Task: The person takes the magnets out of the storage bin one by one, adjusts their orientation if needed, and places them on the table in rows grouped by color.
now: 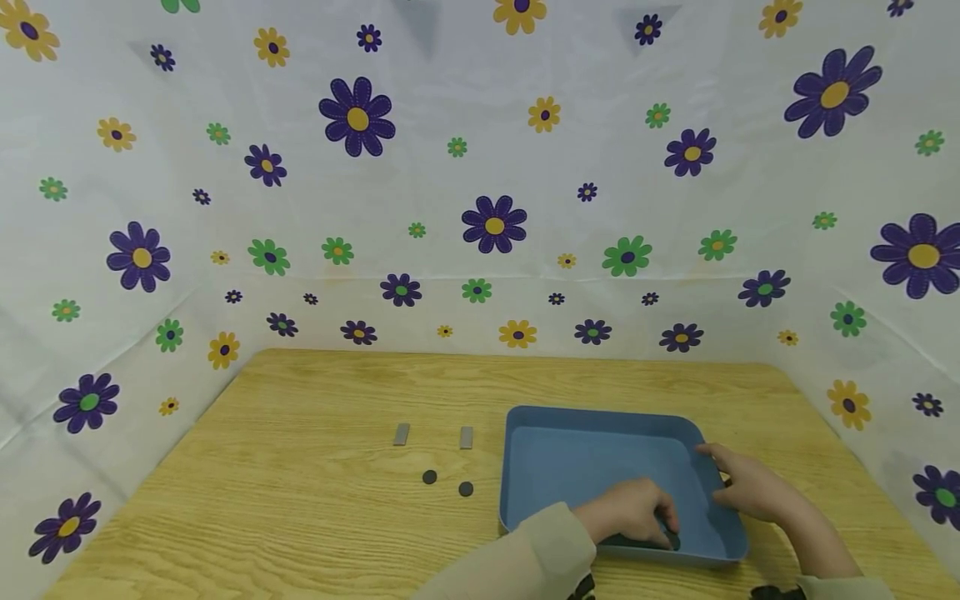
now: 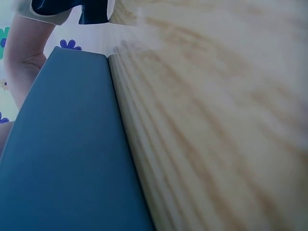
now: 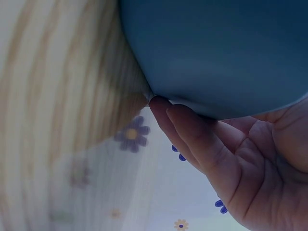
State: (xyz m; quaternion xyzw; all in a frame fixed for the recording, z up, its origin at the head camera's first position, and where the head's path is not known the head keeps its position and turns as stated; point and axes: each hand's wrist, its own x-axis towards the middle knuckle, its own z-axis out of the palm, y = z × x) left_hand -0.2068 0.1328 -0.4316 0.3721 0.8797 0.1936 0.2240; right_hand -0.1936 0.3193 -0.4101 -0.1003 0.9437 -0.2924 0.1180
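A shallow blue tray [image 1: 600, 421] sits on the table. My left hand [image 1: 633, 507] reaches over its near wall, fingertips bent down at a dark round disc [image 1: 673, 541] in the near right part, which they seem to pinch; the hand partly hides it. At the tray's right wall my right hand [image 1: 753, 485] grips the rim, and the right wrist view shows its fingers [image 3: 192, 130] against the outside. The left wrist view catches only the outer tray wall [image 2: 72, 144], not the left hand's fingertips.
Left of the tray, two dark discs [image 1: 430, 477] lie on the wooden table [image 1: 300, 500]. Behind them are two small grey rectangular pieces [image 1: 467, 437], set apart from each other. A white flowered cloth [image 1: 450, 183] encloses the table at the back and sides.
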